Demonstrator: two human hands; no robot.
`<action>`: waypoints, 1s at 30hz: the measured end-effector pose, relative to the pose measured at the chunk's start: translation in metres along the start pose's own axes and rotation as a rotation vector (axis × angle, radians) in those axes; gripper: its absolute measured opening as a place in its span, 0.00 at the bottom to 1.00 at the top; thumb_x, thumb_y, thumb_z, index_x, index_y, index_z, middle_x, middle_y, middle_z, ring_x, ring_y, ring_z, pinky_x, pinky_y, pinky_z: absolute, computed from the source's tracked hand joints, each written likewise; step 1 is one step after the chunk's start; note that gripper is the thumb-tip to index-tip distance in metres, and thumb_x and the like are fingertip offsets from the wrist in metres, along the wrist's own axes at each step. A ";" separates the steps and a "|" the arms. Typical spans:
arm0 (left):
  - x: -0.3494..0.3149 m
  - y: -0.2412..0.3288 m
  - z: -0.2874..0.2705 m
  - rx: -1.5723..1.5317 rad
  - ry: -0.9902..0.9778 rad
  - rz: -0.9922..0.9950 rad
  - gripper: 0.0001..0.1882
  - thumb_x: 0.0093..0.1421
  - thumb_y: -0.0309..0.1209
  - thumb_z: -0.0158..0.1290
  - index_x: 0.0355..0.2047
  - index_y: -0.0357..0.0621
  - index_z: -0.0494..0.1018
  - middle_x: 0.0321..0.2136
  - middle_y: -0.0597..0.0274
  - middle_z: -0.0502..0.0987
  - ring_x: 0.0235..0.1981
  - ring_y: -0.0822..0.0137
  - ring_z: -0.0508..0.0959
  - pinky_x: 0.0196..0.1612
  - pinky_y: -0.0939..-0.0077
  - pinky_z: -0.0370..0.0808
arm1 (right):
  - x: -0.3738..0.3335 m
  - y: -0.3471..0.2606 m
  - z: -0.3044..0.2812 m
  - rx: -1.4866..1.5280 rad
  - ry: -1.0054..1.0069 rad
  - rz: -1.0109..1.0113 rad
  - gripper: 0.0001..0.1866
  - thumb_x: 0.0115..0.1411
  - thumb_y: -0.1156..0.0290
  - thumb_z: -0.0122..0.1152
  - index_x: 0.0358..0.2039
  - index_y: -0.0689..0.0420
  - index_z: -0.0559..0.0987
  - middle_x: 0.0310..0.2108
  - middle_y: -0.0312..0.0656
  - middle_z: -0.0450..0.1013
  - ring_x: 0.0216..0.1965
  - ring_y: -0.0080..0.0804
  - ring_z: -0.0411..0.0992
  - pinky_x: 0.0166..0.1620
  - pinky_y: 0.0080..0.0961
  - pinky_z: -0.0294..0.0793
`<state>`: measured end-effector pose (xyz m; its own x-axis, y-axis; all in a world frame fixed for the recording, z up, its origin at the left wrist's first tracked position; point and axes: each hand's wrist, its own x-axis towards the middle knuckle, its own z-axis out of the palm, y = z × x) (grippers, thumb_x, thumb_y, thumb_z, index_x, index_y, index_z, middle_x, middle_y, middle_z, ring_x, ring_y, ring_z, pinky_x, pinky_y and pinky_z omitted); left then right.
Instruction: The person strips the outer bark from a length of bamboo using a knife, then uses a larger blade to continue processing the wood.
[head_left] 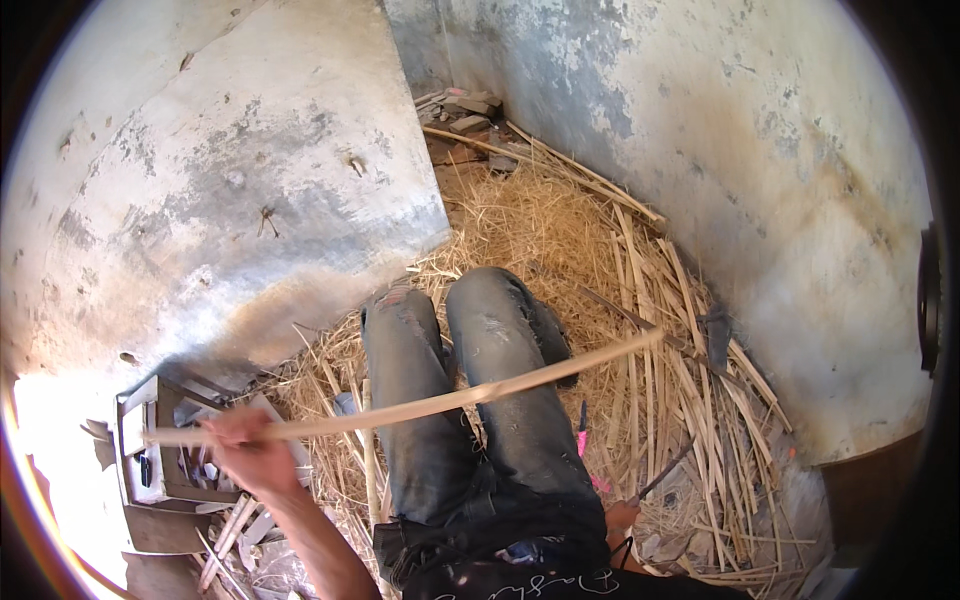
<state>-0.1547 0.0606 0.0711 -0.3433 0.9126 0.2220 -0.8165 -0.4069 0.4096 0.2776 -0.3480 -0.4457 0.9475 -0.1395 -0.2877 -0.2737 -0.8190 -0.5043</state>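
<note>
A long, pale split-bamboo strip crosses above my thighs, its right end higher than its left. My left hand is closed round it near its left end. Low on the right, beside my hip, my right hand grips a knife, whose dark narrow blade points up and to the right. That hand is partly hidden by my clothing, and the knife stays apart from the strip. Near my right thigh lies a slim tool with a pink part, its kind unclear.
Many long bamboo strips lie along the right wall. Curly shavings cover the floor ahead of my knees. On the left stands an open wooden box holding odds and ends. Rubble sits in the far corner, beyond a stained wall.
</note>
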 end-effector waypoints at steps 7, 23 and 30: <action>0.148 0.105 0.131 -0.134 -0.519 0.049 0.24 0.75 0.49 0.32 0.27 0.46 0.59 0.19 0.69 0.54 0.18 0.72 0.52 0.23 0.72 0.52 | -0.015 -0.156 -0.111 0.954 -0.070 0.297 0.25 0.76 0.48 0.44 0.25 0.52 0.66 0.16 0.36 0.60 0.14 0.26 0.59 0.19 0.25 0.63; 0.112 -0.214 0.184 0.479 -0.459 0.006 0.27 0.74 0.55 0.44 0.22 0.54 0.67 0.13 0.76 0.59 0.14 0.78 0.54 0.18 0.78 0.48 | -0.185 -0.483 -0.234 0.822 -0.797 -0.948 0.05 0.67 0.74 0.55 0.42 0.58 0.72 0.23 0.31 0.67 0.16 0.15 0.63 0.17 0.17 0.65; 0.119 -0.274 0.169 0.208 -0.382 -0.241 0.30 0.74 0.59 0.41 0.22 0.50 0.61 0.15 0.74 0.52 0.16 0.76 0.49 0.20 0.76 0.44 | -0.232 -0.426 -0.092 0.521 -1.025 -0.881 0.13 0.72 0.60 0.58 0.39 0.57 0.72 0.18 0.30 0.66 0.13 0.16 0.64 0.16 0.20 0.65</action>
<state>0.1068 0.2742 0.1351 0.0703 0.9176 0.3914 -0.7289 -0.2206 0.6482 0.1901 -0.0177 -0.0891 0.3651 0.9286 -0.0663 0.0849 -0.1042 -0.9909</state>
